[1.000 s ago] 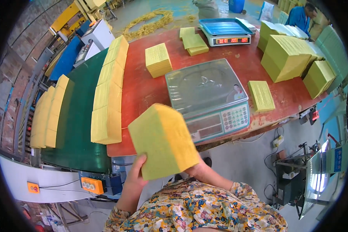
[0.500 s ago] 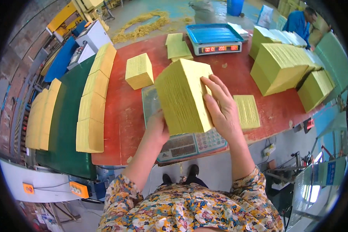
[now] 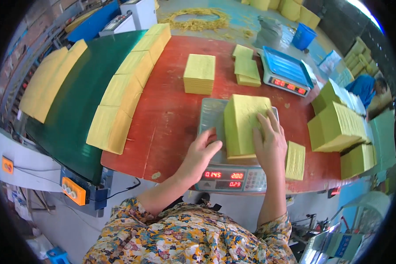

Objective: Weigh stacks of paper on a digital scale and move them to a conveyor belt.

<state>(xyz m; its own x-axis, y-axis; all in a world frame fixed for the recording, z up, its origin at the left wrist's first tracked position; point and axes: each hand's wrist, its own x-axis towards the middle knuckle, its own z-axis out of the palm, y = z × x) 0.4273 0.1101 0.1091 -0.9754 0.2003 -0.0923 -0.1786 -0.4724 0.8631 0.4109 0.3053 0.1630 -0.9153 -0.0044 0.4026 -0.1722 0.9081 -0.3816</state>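
A thick yellow paper stack stands on the plate of a digital scale, whose red display is lit. My right hand lies against the top and right side of this stack, its fingers stretched out and apart. Just left of the stack is my left hand, open and holding nothing, with a gap between its fingertips and the paper. A thin yellow paper pile lies right of the scale, beside my right wrist.
Behind are a squared paper stack, smaller piles and a second scale with a blue tray. Large paper stacks stand at right, near a person in blue. At left, paper blocks line the green belt.
The paper stack has gone from between my raised hands down onto the scale. My left hand has let go and moved off it. The scale's display now shows lit digits; the view has shifted.
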